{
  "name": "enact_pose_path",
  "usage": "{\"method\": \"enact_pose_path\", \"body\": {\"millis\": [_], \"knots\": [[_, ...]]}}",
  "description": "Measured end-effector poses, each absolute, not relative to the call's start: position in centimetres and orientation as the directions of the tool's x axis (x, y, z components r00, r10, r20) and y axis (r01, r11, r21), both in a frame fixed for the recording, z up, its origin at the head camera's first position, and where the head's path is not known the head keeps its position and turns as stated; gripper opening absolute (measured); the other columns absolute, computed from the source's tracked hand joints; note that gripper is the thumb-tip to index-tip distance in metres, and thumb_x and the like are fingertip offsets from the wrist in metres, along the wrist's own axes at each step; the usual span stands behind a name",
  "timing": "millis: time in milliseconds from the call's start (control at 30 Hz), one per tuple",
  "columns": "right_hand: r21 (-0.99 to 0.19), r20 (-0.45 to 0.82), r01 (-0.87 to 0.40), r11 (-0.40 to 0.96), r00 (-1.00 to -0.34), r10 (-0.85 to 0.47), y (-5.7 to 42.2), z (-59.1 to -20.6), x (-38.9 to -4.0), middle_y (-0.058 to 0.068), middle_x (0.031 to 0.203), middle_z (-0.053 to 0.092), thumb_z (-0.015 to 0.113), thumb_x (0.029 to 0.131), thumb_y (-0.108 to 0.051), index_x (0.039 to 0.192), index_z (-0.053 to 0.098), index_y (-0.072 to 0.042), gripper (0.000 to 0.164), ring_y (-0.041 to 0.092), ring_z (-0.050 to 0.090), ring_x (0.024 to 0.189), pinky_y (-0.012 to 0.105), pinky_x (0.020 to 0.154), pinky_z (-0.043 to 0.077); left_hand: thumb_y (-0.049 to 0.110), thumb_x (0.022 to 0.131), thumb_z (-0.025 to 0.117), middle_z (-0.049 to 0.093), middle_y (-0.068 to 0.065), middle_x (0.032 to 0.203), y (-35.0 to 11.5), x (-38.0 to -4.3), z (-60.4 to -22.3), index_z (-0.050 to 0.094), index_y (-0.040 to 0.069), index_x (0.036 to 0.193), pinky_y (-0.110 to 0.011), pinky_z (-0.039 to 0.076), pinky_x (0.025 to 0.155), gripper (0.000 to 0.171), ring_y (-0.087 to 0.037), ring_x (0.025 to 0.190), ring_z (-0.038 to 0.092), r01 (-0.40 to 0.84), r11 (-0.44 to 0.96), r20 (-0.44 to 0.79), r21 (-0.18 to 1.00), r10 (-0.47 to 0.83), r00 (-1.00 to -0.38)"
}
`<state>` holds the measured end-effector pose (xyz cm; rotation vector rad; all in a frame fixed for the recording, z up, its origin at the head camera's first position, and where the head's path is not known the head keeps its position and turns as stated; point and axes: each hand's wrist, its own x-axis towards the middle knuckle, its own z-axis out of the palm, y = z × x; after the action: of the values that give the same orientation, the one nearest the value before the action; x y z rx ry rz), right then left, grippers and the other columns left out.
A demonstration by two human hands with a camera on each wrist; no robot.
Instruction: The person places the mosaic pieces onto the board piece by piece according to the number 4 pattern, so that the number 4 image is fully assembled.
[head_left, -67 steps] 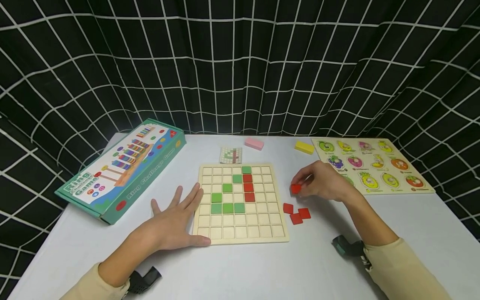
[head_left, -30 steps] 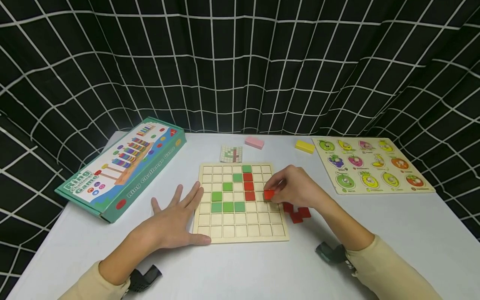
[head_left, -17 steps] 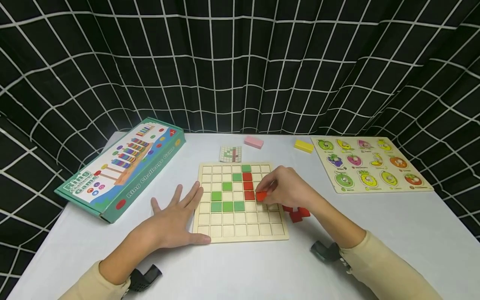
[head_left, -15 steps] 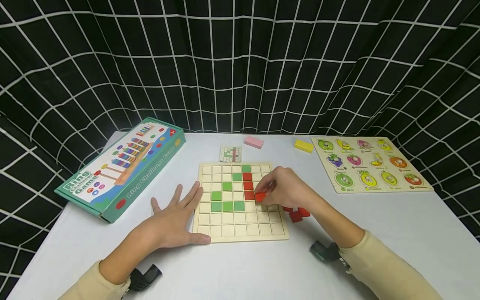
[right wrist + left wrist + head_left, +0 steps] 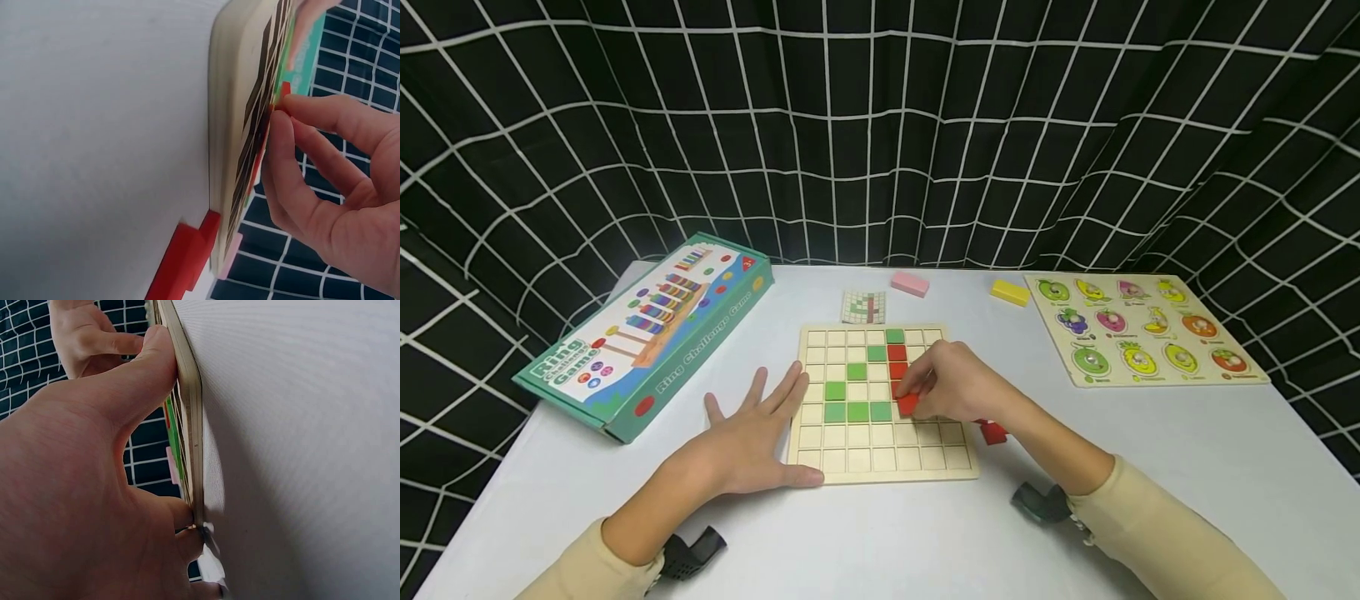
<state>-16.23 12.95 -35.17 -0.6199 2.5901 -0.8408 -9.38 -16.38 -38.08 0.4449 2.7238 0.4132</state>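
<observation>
A light wooden grid board (image 5: 870, 458) lies on the white table, with several green tiles (image 5: 857, 412) and a column of red tiles (image 5: 897, 353) set in its squares. My right hand (image 5: 958, 383) pinches a red square tile (image 5: 907, 406) between thumb and fingers, right at the square below that red column. In the right wrist view the pinched tile (image 5: 285, 89) stands slightly tilted at the board's surface. My left hand (image 5: 745, 450) has its fingers spread, fingertips and thumb resting on the board's left edge. Loose red tiles (image 5: 994, 433) lie right of the board, partly hidden by the right wrist.
Behind the board lies a small pattern card (image 5: 863, 307), with a pink block (image 5: 910, 284) and a yellow block (image 5: 1011, 292) farther right. A green game box (image 5: 647, 333) stands at the left, a fruit puzzle board (image 5: 1142, 333) at the right. A dark gridded curtain (image 5: 880, 133) hangs behind.
My right hand has carried a red tile leftward from beside the loose tiles, over the board, and down to the square under the red column. The left hand has stayed in place.
</observation>
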Motion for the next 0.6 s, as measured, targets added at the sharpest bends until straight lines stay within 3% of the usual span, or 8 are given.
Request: {"method": "enact_pose_path", "body": {"millis": [600], "knots": [[-0.587, -0.16, -0.33, 0.739, -0.848, -0.506, 12.11, -35.45, -15.87, -0.006, 0.079, 0.075, 0.087, 0.068, 0.004, 0.086, 0.083, -0.014, 0.027, 0.011, 0.063, 0.076, 0.028, 0.073, 0.056, 0.083, 0.076, 0.069, 0.003, -0.002, 0.178, -16.34, -9.46, -38.16, 0.014, 0.014, 0.169, -0.096, 0.001, 0.097, 0.128, -0.048, 0.16, 0.003, 0.255, 0.911, -0.287, 0.325, 0.352, -0.891]]}}
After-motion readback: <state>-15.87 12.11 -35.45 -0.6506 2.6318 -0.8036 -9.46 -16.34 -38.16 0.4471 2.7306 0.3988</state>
